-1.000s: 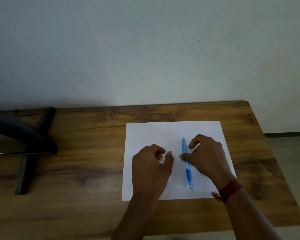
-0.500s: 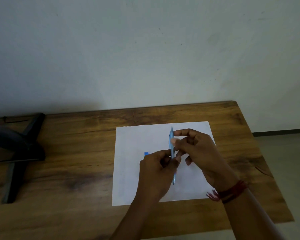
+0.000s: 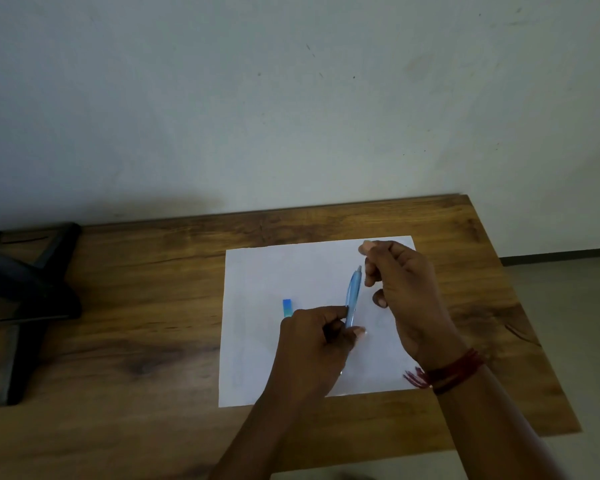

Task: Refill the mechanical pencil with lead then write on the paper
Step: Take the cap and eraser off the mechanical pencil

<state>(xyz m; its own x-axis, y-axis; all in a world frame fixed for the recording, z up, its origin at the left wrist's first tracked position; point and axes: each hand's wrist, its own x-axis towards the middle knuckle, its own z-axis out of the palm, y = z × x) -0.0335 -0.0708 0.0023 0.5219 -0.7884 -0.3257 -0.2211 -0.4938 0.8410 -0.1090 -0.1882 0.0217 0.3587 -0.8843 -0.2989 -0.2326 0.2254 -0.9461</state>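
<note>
My left hand (image 3: 312, 344) grips the lower half of the light blue mechanical pencil (image 3: 353, 296) and holds it tilted above the white paper (image 3: 257, 341), top end pointing up and away. Just right of the pencil's top end is my right hand (image 3: 406, 292), apart from it. Its thumb and forefinger are pinched together, and I see nothing between them. A small blue lead case (image 3: 287, 308) lies on the paper beside my left hand, partly hidden by the knuckles.
The paper lies on a wooden table (image 3: 118, 341) against a pale wall. A black stand with crossed legs (image 3: 32, 306) sits at the table's left end. The table's right edge (image 3: 534, 341) drops to the floor.
The pencil was lifted off the paper and passed into my left hand. My right hand has let go of its top and drawn up and to the right. The blue lead case came into sight.
</note>
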